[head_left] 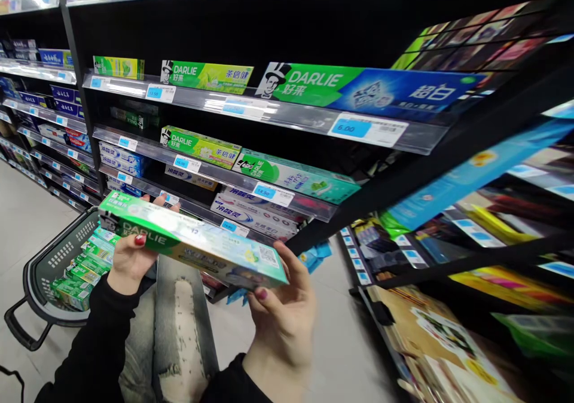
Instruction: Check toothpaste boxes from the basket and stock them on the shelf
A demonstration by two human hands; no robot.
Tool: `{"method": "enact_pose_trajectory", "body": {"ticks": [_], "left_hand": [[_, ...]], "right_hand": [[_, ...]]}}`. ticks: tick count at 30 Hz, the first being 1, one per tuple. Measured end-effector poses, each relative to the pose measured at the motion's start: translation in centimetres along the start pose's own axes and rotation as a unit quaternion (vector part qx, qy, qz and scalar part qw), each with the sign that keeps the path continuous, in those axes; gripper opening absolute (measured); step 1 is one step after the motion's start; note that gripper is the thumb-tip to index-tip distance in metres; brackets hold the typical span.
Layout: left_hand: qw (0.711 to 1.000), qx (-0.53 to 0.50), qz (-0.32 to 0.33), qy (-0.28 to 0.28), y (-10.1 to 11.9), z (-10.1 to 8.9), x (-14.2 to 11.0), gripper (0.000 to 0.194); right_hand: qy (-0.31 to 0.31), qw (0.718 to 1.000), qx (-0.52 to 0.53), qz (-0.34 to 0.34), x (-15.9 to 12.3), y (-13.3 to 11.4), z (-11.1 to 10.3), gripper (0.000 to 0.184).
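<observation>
Both my hands hold one long green Darlie toothpaste box (188, 243) in front of the shelves. My left hand (130, 259) grips its left end, fingers wrapped round it. My right hand (282, 307) supports the right end from below, thumb on the near side. The box lies tilted, its left end higher. Below my left hand stands a dark shopping basket (49, 265) on the floor with several more green toothpaste boxes (83, 268) in it. My knee in ripped jeans (179, 325) shows between my arms.
Black shelving (251, 113) with blue price tags carries Darlie boxes (206, 75) and white-blue toothpaste boxes (255, 214). A second rack (470, 259) of coloured packs juts out at the right. Pale floor (27, 211) runs along the aisle at left.
</observation>
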State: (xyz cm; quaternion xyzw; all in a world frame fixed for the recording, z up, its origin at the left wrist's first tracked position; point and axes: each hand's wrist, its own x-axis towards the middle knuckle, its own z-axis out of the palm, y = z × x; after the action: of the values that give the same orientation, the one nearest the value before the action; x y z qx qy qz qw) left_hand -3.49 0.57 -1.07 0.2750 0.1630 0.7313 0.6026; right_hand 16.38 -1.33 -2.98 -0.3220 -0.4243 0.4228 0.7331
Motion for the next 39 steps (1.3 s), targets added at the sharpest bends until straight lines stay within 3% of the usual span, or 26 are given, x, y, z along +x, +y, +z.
{"method": "enact_pose_trajectory", "body": {"ticks": [7,13,18,25,28,32,39], "left_hand": [[0.992,-0.011,-0.015,0.122,-1.5,1.2,0.8,0.049],[0.992,-0.055,-0.035,0.113,-1.9,0.5,1.3,0.021],[0.995,-0.054,-0.031,0.074,-1.7,0.5,1.4,0.033],[0.99,-0.005,0.001,0.139,-2.5,0.0,1.3,0.045],[0.983,0.014,0.044,0.177,-2.9,-0.1,1.2,0.041],[0.984,0.044,0.055,0.163,-3.1,0.2,1.2,0.045],[0.985,0.06,0.048,0.154,-3.1,0.3,1.2,0.044]], "right_hand": [[0.108,0.987,-0.024,0.119,1.0,0.5,1.5,0.043],[0.129,0.982,-0.021,0.135,1.3,1.4,1.6,0.041],[0.115,0.986,-0.01,0.119,1.2,1.9,1.2,0.049],[0.092,0.989,-0.015,0.118,1.2,1.9,1.3,0.049],[0.12,0.985,-0.026,0.122,1.2,1.8,1.8,0.049],[0.154,0.978,-0.037,0.135,1.4,1.9,2.1,0.052],[0.153,0.977,-0.018,0.145,1.4,1.9,1.7,0.053]]}}
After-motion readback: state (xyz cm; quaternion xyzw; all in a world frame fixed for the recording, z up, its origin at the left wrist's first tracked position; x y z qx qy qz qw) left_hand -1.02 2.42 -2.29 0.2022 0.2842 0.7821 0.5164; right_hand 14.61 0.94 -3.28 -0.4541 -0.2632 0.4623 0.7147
